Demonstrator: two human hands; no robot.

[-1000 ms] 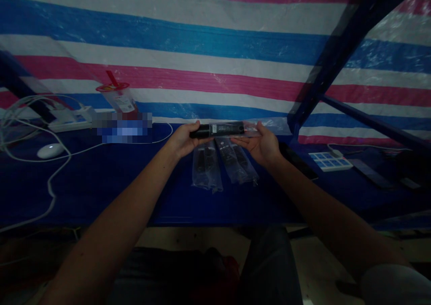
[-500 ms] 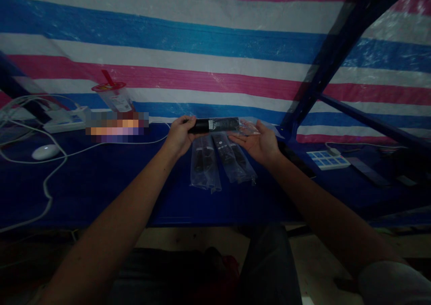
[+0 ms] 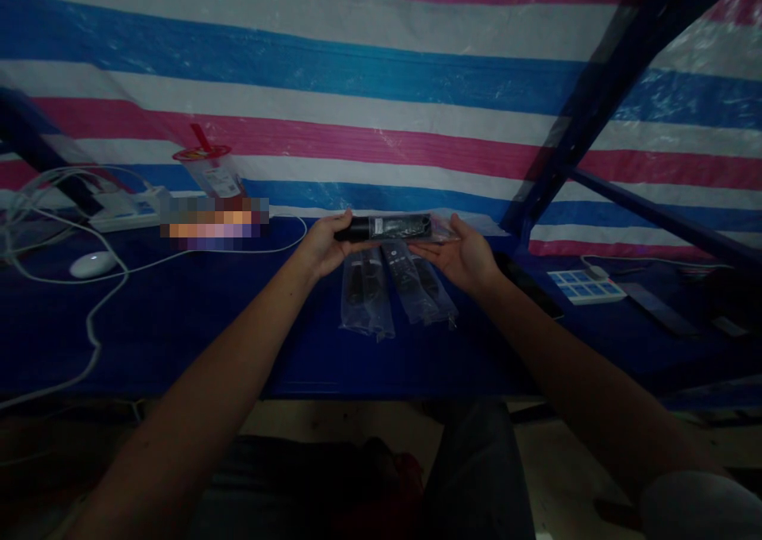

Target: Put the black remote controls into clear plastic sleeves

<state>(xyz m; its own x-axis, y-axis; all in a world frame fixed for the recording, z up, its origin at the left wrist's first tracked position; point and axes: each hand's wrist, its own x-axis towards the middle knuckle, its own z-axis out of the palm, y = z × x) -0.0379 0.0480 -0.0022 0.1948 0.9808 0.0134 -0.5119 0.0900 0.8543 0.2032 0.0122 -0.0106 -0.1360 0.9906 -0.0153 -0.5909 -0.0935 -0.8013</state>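
Observation:
I hold a black remote control [image 3: 390, 227] sideways above the blue table [image 3: 238, 325]. My left hand [image 3: 325, 244] grips its bare left end. My right hand [image 3: 461, 252] holds the clear plastic bag [image 3: 440, 226] that covers the remote's right part. Below my hands lie two more remotes in clear bags, one on the left [image 3: 364, 292] and one on the right [image 3: 420, 286], side by side on the table.
A white mouse [image 3: 92, 264], white cables [image 3: 89, 318] and a power strip [image 3: 128, 210] lie at the left. A lidded cup with a red straw [image 3: 208, 171] stands at the back. A white and blue keypad [image 3: 586, 286] and dark flat objects lie right. Striped tarp hangs behind.
The remote and both hands stay nearly in place. The remote has slid a little further into the bag; my right hand, open beneath it half a second ago, now closes on the bag.

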